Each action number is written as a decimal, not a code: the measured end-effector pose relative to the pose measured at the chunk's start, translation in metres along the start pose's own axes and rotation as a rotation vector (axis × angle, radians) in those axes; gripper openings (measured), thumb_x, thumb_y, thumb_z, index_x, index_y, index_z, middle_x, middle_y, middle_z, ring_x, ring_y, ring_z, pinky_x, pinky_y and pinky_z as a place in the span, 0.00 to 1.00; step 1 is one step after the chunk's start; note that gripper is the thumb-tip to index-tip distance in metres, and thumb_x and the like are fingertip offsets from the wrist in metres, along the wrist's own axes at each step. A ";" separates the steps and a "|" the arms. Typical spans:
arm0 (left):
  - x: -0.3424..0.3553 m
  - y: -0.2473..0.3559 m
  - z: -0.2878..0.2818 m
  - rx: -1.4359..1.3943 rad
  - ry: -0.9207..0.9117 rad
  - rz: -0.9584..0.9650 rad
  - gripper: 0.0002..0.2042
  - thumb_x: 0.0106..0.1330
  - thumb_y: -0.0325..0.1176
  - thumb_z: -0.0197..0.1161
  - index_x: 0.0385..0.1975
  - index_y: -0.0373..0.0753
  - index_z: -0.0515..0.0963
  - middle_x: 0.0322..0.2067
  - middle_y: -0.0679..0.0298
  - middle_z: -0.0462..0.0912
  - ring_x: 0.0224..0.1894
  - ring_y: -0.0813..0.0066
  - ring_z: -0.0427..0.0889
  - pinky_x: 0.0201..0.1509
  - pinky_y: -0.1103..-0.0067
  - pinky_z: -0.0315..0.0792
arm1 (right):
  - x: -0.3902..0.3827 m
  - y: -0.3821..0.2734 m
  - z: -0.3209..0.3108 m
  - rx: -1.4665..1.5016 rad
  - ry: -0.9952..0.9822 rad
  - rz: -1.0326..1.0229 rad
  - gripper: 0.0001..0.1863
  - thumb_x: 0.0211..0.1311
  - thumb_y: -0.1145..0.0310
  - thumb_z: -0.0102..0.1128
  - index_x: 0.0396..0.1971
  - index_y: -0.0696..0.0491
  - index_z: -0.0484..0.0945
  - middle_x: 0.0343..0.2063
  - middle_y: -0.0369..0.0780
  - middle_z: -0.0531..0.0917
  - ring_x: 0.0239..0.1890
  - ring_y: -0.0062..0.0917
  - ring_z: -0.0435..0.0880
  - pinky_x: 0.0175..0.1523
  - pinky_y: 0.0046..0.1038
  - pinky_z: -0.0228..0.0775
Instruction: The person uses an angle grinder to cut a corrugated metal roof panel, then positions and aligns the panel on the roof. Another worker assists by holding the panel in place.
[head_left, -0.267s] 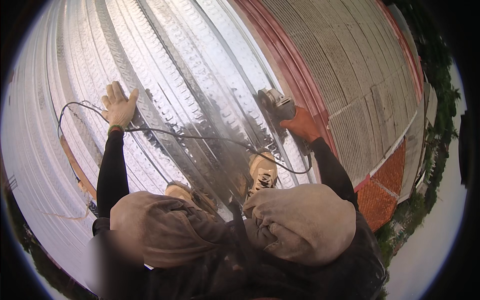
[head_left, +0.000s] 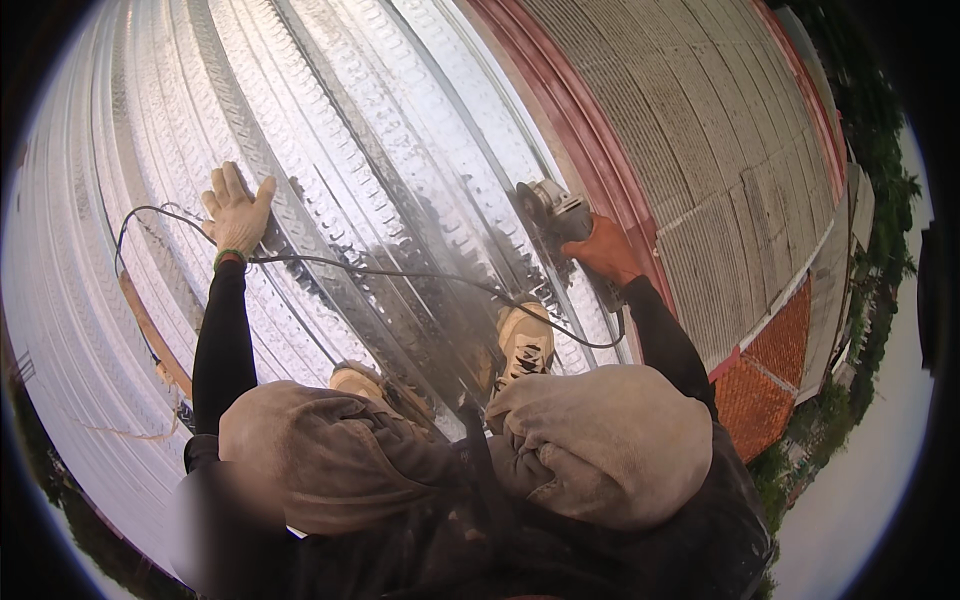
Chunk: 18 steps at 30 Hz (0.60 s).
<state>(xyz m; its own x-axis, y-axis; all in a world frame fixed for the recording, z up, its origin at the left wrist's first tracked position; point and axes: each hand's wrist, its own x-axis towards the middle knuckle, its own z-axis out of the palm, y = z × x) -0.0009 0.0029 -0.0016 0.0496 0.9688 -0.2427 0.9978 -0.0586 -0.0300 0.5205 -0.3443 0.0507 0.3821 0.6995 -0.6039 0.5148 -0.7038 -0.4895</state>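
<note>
Mid-cut, by the look of it: right hand [head_left: 603,250], fingers wrapped round the angle grinder [head_left: 553,212], disc on the corrugated metal sheet [head_left: 400,150] near its right edge. Left hand [head_left: 237,208] flat, fingers spread, bracing (cord [head_left: 400,272] trails across 1 shoe). Next needs steady feed along the rib.

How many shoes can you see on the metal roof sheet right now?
2. One tan shoe stands near the power cord, below the angle grinder. The other shoe shows only partly, above the left knee.

2 gloved hands [head_left: 237,208] [head_left: 603,250], 1 angle grinder [head_left: 548,212], 1 cable [head_left: 400,272], 2 shoes [head_left: 525,342] [head_left: 360,383].
</note>
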 end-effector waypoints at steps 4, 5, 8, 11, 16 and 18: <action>-0.001 -0.001 0.000 -0.004 -0.006 -0.006 0.54 0.75 0.77 0.53 0.90 0.47 0.47 0.90 0.54 0.45 0.89 0.35 0.43 0.84 0.32 0.42 | -0.003 -0.001 -0.001 -0.005 -0.009 0.007 0.33 0.50 0.57 0.79 0.51 0.67 0.87 0.44 0.55 0.93 0.48 0.43 0.94 0.57 0.38 0.84; -0.002 -0.001 0.000 -0.004 -0.007 -0.005 0.54 0.75 0.77 0.53 0.90 0.47 0.47 0.90 0.54 0.44 0.89 0.35 0.42 0.84 0.32 0.42 | -0.005 -0.003 -0.001 0.000 -0.010 0.006 0.33 0.50 0.57 0.79 0.51 0.67 0.87 0.44 0.55 0.93 0.48 0.43 0.94 0.57 0.38 0.84; -0.002 -0.001 0.001 -0.008 -0.008 0.000 0.54 0.74 0.77 0.53 0.90 0.46 0.47 0.90 0.54 0.44 0.89 0.34 0.42 0.84 0.32 0.42 | -0.007 -0.003 -0.001 0.002 -0.015 0.011 0.33 0.50 0.57 0.79 0.51 0.67 0.87 0.44 0.55 0.93 0.48 0.43 0.94 0.57 0.38 0.84; -0.001 -0.002 0.001 -0.010 -0.007 0.004 0.54 0.74 0.77 0.53 0.90 0.46 0.47 0.90 0.53 0.44 0.89 0.33 0.42 0.84 0.32 0.41 | -0.008 0.000 -0.001 -0.012 -0.018 0.018 0.32 0.50 0.58 0.79 0.51 0.66 0.87 0.44 0.55 0.93 0.48 0.43 0.94 0.56 0.39 0.84; -0.001 -0.001 0.000 -0.024 -0.016 0.001 0.54 0.75 0.77 0.53 0.90 0.46 0.46 0.91 0.54 0.43 0.89 0.34 0.41 0.84 0.32 0.41 | -0.012 0.011 0.002 0.007 0.000 0.005 0.32 0.49 0.57 0.79 0.50 0.66 0.87 0.44 0.55 0.93 0.48 0.44 0.94 0.56 0.40 0.84; -0.001 -0.003 0.001 -0.017 -0.011 -0.001 0.54 0.75 0.77 0.53 0.90 0.46 0.46 0.91 0.54 0.44 0.89 0.34 0.41 0.84 0.32 0.42 | -0.013 0.014 0.003 0.012 -0.005 0.003 0.32 0.49 0.57 0.79 0.50 0.66 0.87 0.43 0.55 0.93 0.48 0.44 0.94 0.56 0.40 0.84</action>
<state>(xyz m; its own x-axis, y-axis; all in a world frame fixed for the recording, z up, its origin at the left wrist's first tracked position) -0.0037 0.0023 -0.0027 0.0483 0.9661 -0.2537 0.9985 -0.0535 -0.0134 0.5204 -0.3641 0.0496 0.3796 0.6966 -0.6088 0.5046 -0.7075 -0.4948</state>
